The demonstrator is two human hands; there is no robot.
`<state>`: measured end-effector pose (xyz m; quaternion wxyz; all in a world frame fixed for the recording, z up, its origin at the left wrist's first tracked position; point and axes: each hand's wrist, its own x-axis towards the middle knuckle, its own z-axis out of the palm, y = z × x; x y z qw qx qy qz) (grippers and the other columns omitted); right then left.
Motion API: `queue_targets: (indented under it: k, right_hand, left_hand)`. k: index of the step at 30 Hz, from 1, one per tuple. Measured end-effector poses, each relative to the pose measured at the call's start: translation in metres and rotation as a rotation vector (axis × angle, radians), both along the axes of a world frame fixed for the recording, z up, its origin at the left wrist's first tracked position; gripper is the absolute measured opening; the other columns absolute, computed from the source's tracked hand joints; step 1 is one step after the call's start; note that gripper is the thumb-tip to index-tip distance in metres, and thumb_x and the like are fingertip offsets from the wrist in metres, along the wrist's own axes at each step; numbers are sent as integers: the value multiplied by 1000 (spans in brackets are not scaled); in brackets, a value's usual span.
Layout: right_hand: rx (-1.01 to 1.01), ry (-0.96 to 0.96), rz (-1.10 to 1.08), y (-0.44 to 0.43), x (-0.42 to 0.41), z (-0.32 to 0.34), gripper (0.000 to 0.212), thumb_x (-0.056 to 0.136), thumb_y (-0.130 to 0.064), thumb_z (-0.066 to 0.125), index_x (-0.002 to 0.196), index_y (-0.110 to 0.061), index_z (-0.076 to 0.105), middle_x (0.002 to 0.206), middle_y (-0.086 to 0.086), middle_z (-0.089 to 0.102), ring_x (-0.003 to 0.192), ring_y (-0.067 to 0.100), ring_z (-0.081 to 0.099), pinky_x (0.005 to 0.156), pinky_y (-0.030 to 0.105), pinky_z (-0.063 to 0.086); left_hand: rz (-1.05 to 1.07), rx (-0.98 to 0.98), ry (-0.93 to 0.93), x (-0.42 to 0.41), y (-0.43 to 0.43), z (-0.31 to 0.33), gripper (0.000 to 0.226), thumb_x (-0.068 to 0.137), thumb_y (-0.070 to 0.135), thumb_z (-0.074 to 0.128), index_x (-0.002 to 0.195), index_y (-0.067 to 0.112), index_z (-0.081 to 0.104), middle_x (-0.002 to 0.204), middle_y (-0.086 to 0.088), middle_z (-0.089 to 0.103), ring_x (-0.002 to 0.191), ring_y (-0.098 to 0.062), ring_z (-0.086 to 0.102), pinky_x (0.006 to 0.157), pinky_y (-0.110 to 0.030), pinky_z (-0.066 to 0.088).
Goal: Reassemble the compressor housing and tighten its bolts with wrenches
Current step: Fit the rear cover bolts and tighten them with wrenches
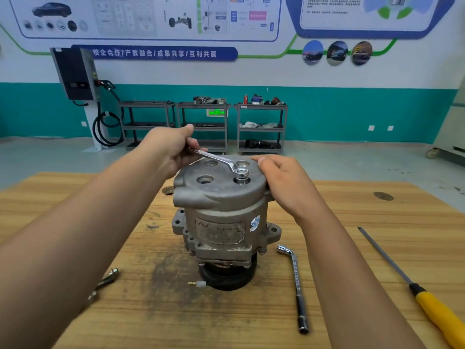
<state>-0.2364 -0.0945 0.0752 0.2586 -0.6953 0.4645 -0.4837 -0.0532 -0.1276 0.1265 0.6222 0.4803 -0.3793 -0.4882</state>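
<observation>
The compressor housing [221,215] stands upright in the middle of the wooden table [352,202], black pulley end down and its round end cover facing up. The left arm reaches forward past the housing's left side. The left grip [171,149] is closed on the far handle end of a ring wrench [216,159], thumb on top. The wrench's ring end sits over a bolt [242,172] on the cover. The right arm comes in from the right. The right grip [286,182] clasps the cover's right rim, thumb on top and fingers curled over the edge. An L-shaped socket wrench [297,285] and a yellow-handled screwdriver [427,306] lie on the table to the right.
</observation>
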Motion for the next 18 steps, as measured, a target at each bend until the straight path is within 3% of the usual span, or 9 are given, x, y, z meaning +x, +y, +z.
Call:
queue_targets:
  k: [3,5,7,9,11,12,14,15,18]
  right_hand:
    - [9,-1,7,-1,-3,0,39,95,-22,35,83,-36,69,84,-6,71,86,21,64,72,39,54]
    - [18,-10,18,-2,-4,0,40,95,-21,34,92,-36,71,85,-7,72,84,16,64,69,35,54]
    - [19,-18,28,-3,-5,-1,40,95,-21,34,97,-34,71,85,-5,72,83,16,65,68,33,53]
    - [16,3,23,-4,-3,-2,38,95,-22,34,95,-28,72,85,6,71,81,23,63,67,37,52]
    - [3,30,23,-6,-2,-2,37,95,-24,35,95,-5,67,84,23,63,75,33,57,62,40,46]
    - [-1,38,17,-5,-1,-2,37,95,-24,36,92,2,62,78,26,58,68,30,52,60,38,41]
    - [-3,30,-5,-4,-2,-1,34,95,-24,39,73,-6,56,65,12,49,61,17,45,58,32,33]
    - [8,13,-16,-3,-3,-1,32,95,-23,40,67,-14,53,62,5,48,59,14,43,57,31,30]
    - [30,12,-25,-1,-5,0,26,93,-15,40,71,-22,51,68,3,53,64,16,45,57,31,30]
  left_hand:
    - [36,37,-379,-12,-18,4,21,96,21,53,80,7,54,55,-3,48,29,-6,45,36,-17,44]
    - [59,30,-762,-21,-25,9,27,95,24,54,76,5,58,63,-7,51,44,-16,52,43,-22,43]
    - [71,-1,-1136,-31,-26,17,29,96,26,50,87,1,61,66,-7,50,61,-23,52,54,-30,43]
    - [107,-54,-1396,-44,-26,24,42,97,34,48,73,0,52,66,-7,47,58,-22,45,55,-32,37]
    - [111,-102,-1480,-61,-23,28,47,94,41,50,61,8,40,62,-5,42,52,-17,38,48,-30,32]
    - [87,-134,-1531,-71,-19,30,47,93,41,52,61,9,39,61,-4,41,52,-16,38,48,-29,32]
    - [-16,-222,-1611,-90,-13,30,41,94,38,53,69,4,50,69,-5,53,61,-18,49,57,-30,41]
    - [-83,-270,-1626,-99,-8,30,36,94,34,52,82,1,58,80,-7,62,73,-20,57,68,-32,48]
    - [-230,-482,-1608,-118,9,28,32,97,25,49,120,6,60,105,-7,69,98,-20,63,89,-33,48]
